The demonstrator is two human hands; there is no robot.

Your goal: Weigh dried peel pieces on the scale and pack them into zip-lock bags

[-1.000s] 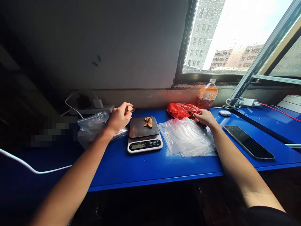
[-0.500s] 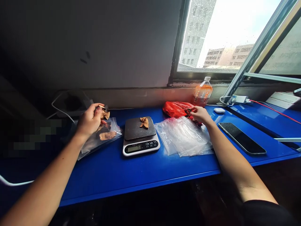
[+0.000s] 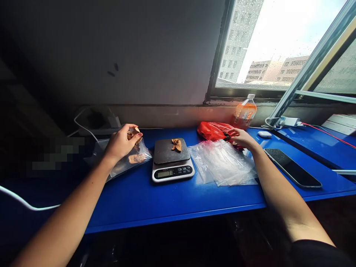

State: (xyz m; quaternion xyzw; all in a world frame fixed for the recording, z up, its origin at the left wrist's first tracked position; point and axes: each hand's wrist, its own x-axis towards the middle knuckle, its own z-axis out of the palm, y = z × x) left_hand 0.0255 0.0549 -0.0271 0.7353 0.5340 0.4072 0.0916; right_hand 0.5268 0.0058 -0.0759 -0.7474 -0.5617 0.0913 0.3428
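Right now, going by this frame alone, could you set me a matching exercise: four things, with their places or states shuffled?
1. left hand
2. red bag
3. phone
4. bottle

A. flat on the blue table, dark-screened
B. holding brown pieces
C. upright, white-capped
D. crumpled, beside the right hand

Pairs: 1-B, 2-D, 3-A, 4-C

a blue table (image 3: 167, 202) carries scale (image 3: 171, 155), bags (image 3: 225, 165) and phone (image 3: 292, 168).
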